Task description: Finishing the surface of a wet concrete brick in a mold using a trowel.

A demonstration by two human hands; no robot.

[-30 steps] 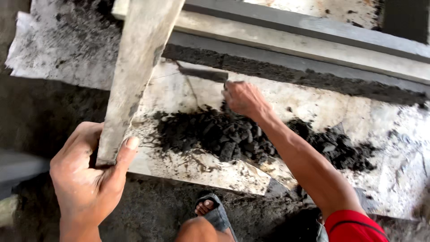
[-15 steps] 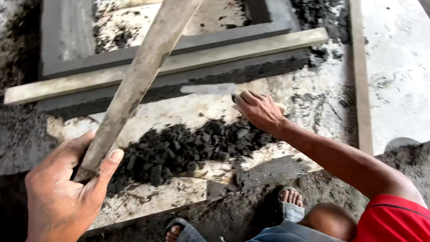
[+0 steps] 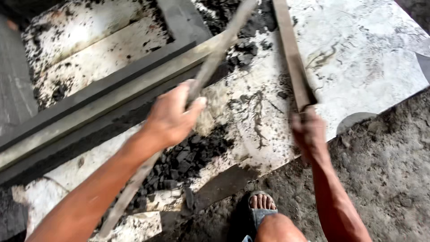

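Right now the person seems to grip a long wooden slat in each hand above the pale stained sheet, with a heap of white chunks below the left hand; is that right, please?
Not quite: the head view shows the heap of chunks is black, not white. The left hand and right hand do each grip a long slat above the pale stained sheet.

Left hand grips wooden slat; right hand grips second slat. Dark clumps lie between on white sheet.
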